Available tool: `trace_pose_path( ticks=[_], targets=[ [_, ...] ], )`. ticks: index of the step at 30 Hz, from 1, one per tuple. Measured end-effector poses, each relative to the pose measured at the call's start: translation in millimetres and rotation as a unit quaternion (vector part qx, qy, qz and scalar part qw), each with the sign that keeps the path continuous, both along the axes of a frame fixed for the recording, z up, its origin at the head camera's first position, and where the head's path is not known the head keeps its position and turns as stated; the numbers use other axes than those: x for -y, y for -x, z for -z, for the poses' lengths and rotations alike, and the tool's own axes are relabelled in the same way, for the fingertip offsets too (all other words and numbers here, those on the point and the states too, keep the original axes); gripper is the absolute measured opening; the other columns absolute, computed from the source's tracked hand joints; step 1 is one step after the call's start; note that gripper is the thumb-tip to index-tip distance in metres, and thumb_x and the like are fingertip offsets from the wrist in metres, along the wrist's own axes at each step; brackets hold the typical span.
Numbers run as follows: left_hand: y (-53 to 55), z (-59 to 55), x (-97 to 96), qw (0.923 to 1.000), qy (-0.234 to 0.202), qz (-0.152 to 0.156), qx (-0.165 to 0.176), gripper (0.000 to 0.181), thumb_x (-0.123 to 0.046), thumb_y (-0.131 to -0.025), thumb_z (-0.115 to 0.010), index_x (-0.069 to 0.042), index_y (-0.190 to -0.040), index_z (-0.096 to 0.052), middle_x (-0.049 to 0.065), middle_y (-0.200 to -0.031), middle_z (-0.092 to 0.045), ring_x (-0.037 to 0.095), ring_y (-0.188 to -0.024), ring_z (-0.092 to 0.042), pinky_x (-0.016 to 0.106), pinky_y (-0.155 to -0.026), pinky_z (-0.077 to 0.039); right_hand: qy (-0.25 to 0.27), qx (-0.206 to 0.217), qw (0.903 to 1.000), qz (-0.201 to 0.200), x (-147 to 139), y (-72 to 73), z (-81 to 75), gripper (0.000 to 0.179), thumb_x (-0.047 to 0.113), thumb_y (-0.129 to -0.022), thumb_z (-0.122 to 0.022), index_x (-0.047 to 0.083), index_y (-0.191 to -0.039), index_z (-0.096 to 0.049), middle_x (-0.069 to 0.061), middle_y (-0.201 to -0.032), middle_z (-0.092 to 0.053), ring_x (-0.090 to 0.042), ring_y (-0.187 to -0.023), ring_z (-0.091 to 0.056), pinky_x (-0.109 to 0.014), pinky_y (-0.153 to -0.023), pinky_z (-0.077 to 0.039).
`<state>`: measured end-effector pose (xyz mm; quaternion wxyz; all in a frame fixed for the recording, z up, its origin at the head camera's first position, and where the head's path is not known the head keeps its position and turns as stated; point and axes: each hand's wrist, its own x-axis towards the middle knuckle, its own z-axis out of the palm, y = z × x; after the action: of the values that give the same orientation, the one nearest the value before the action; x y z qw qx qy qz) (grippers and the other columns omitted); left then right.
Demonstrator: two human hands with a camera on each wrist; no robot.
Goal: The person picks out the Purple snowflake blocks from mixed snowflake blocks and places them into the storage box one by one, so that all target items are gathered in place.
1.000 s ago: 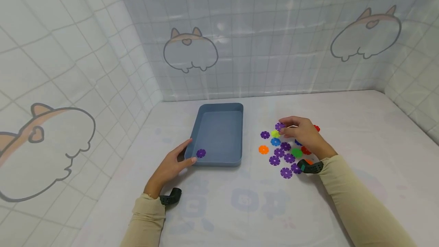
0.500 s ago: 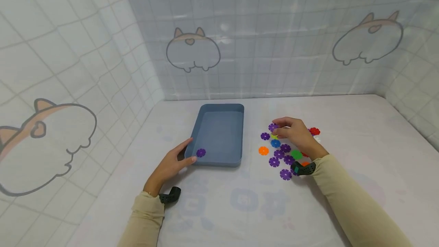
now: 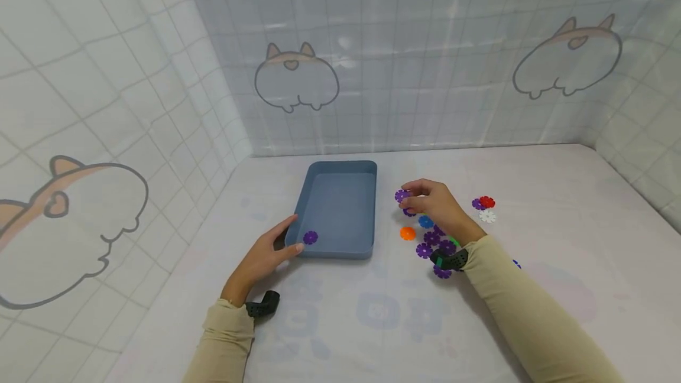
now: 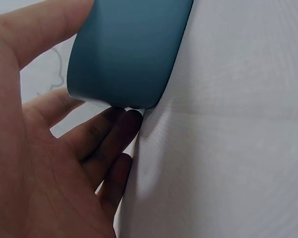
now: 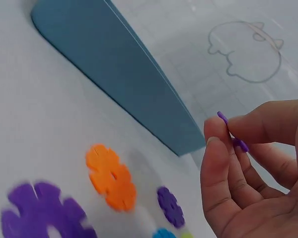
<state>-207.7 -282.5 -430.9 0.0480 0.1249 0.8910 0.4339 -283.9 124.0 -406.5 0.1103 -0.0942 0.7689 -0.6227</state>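
Note:
My right hand pinches a purple snowflake building disc between thumb and fingertips, above the table right of the tray. In the right wrist view the pinched purple disc stands nearly edge-on. My left hand holds the near-left corner of a blue-grey tray, thumb at the front rim and fingers along the left side. One purple disc lies inside the tray near that corner. In the left wrist view several fingertips meet the tray's lower corner.
Several loose discs lie right of the tray, among them an orange disc and a blue disc. My right forearm and wrist camera cover part of this group. Farther right are a red disc and a white disc. Tile-patterned sheets surround the table.
My right hand has moved left toward the tray with the purple disc, uncovering the red and white discs. My left hand and the tray have stayed put.

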Motion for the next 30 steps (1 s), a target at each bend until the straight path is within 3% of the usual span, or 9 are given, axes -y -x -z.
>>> trace_pose_path(
  ticks=[13,22,30],
  targets=[
    [-0.8,-0.6,-0.5,1.0000,0.003,-0.004,0.000,0.078,-0.047,-0.094,-0.068,-0.025,-0.159,-0.032,0.007,-0.163,-0.026,0.032,-0.150,-0.021,0.059,-0.117,-0.022,0.056,0.015,0.9982,-0.018,41.6,-2.5,-8.9,0.036,0.010,-0.096,-0.068,0.001,-0.130,-0.061,-0.018,-0.117,-0.064,-0.036,-0.109,-0.066,-0.035,-0.091,-0.056],
    [-1.6,-2.0,-2.7,0.9999,0.011,-0.006,-0.001,0.079,-0.048,-0.094,-0.067,-0.025,-0.159,-0.031,0.008,-0.163,-0.027,0.032,-0.149,-0.023,0.058,-0.116,-0.024,0.059,-0.006,0.9971,-0.047,63.8,-3.9,-6.5,0.036,0.006,-0.091,-0.072,-0.002,-0.125,-0.063,-0.017,-0.105,-0.061,-0.034,-0.101,-0.069,-0.035,-0.086,-0.058],
    [-0.7,-0.8,-2.3,0.9999,0.012,-0.005,-0.001,0.079,-0.049,-0.094,-0.067,-0.024,-0.160,-0.031,0.008,-0.163,-0.027,0.032,-0.149,-0.023,0.058,-0.116,-0.025,0.069,-0.013,0.9962,-0.052,70.5,-5.9,-7.3,0.031,0.005,-0.093,-0.069,0.000,-0.123,-0.063,-0.017,-0.106,-0.064,-0.035,-0.103,-0.068,-0.039,-0.087,-0.058]
  ],
)
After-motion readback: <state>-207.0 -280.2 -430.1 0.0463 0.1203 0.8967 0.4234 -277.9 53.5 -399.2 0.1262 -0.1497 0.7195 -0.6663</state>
